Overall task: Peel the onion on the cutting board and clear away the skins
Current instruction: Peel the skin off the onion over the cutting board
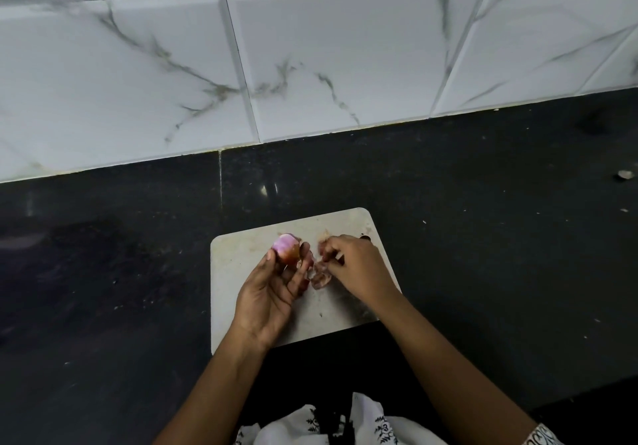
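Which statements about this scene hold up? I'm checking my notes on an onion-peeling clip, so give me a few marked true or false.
1. The left hand holds the onion over the cutting board. True.
2. The onion is fully covered in brown skin. False: purple flesh shows on its top.
3. The right hand pinches loose skin. True.
4. A knife lies on the board. False: none is in view.
5. The counter is white. False: it is black; the wall tiles are white.
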